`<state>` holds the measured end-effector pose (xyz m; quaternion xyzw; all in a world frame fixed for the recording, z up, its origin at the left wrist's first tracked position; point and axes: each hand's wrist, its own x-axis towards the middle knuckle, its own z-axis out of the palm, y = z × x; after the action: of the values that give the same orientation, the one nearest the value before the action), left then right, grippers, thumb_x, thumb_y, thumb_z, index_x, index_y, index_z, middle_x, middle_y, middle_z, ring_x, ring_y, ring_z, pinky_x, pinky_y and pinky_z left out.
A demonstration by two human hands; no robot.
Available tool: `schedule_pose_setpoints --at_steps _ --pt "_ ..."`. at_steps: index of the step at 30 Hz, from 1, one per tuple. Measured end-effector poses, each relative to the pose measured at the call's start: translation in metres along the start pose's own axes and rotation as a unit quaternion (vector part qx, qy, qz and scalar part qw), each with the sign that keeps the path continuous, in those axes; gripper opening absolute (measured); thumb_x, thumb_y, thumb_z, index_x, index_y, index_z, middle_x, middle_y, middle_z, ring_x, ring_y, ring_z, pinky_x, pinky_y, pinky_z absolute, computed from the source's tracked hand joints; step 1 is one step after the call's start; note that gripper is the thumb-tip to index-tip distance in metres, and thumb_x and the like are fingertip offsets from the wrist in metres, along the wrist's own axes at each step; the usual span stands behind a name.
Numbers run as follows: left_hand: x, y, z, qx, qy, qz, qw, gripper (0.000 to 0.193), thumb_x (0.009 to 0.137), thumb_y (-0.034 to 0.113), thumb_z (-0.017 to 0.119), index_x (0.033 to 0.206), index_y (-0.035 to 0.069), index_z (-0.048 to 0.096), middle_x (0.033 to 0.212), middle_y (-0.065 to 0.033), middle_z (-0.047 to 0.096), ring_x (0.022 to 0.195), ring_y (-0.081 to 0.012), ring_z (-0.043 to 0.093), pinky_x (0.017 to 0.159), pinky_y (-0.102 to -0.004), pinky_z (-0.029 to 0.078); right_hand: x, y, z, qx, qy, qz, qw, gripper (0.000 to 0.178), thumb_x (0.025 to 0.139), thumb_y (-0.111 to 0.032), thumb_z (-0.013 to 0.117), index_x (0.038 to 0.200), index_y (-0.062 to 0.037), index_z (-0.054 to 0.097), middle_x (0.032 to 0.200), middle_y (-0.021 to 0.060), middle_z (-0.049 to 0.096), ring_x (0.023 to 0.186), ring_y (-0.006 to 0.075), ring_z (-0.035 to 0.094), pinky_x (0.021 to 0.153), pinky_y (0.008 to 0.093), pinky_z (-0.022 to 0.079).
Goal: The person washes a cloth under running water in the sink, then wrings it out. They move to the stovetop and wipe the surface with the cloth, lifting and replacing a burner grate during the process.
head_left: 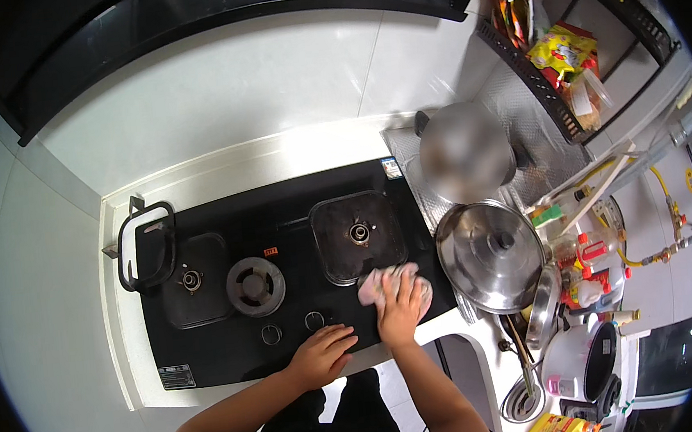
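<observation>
My right hand (401,316) presses a pale pink patterned cloth (369,290) onto the black glass cooktop (287,196), beside the front right corner of the right burner tray (358,235). The cloth is bunched under my spread fingers. At the cooktop's front edge rests my left hand (321,356), its fingers stretched out and holding nothing, near two control knobs (314,321). A round burner cap (256,286) lies off its burner, next to the left burner tray (197,299). Both burners show bare central nozzles.
A black pan support (148,246) leans at the left wall. Right of the cooktop are a metal pot (465,152), a large lidded steel pan (491,257), several bottles (592,248) and a white cooker pot (573,361). A black rack (531,76) holds food packets. The range hood (261,1) hangs above.
</observation>
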<state>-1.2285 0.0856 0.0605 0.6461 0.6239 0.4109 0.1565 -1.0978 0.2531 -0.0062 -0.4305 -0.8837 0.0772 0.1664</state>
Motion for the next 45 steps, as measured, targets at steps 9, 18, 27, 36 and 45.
schedule_pose_setpoints --at_steps 9,18,27,36,45 --pt "0.045 -0.002 -0.016 0.024 0.005 -0.058 0.998 0.034 0.077 0.008 0.065 0.111 0.004 0.058 0.116 -0.0126 0.058 0.109 -0.0287 0.055 0.093 -0.0390 0.045 0.196 0.030 0.061 -0.014 0.000 -0.017 1.000 0.055 0.086 -0.025 0.054 0.138 -0.0273 0.036 0.147 0.0153 0.021 0.131 0.0470 0.019 0.107 0.0528 0.019" --pt "0.062 -0.033 -0.057 0.176 0.188 -0.197 0.946 0.041 0.073 0.005 0.067 0.113 0.003 0.057 0.119 -0.0159 0.056 0.113 -0.0346 0.051 0.095 -0.0422 0.042 0.270 -0.104 0.063 0.019 -0.383 -0.187 0.905 0.050 0.092 -0.051 0.033 0.141 -0.0408 0.024 0.152 0.0121 -0.006 0.137 0.0427 -0.010 0.106 0.0616 0.004" --pt "0.007 -0.030 -0.108 0.179 0.300 -0.255 0.902 0.036 0.075 0.002 0.064 0.110 0.001 0.058 0.117 -0.0184 0.057 0.111 -0.0349 0.054 0.096 -0.0403 0.040 0.142 -0.122 0.079 0.117 -0.268 -0.330 0.898 0.048 0.088 -0.052 0.042 0.134 -0.0381 0.040 0.152 0.0055 0.015 0.139 0.0347 0.003 0.105 0.0610 0.008" --pt "-0.044 -0.024 -0.110 0.176 0.303 -0.276 0.895 0.034 0.075 0.002 0.064 0.109 0.001 0.059 0.114 -0.0171 0.060 0.106 -0.0330 0.058 0.092 -0.0383 0.044 0.244 -0.128 0.102 -0.008 -0.124 -0.010 0.992 0.056 0.090 -0.044 0.045 0.141 -0.0340 0.027 0.152 0.0126 0.003 0.137 0.0412 0.005 0.103 0.0632 0.014" --pt "-0.014 -0.026 -0.116 0.121 0.285 -0.212 0.927 0.034 0.074 -0.001 0.065 0.108 0.002 0.059 0.111 -0.0160 0.061 0.103 -0.0321 0.059 0.088 -0.0371 0.046 0.116 -0.109 0.070 0.092 -0.036 -0.222 0.970 0.048 0.077 -0.003 0.051 0.123 -0.0163 0.054 0.138 0.0170 0.034 0.122 0.0489 0.033 0.102 0.0514 0.031"
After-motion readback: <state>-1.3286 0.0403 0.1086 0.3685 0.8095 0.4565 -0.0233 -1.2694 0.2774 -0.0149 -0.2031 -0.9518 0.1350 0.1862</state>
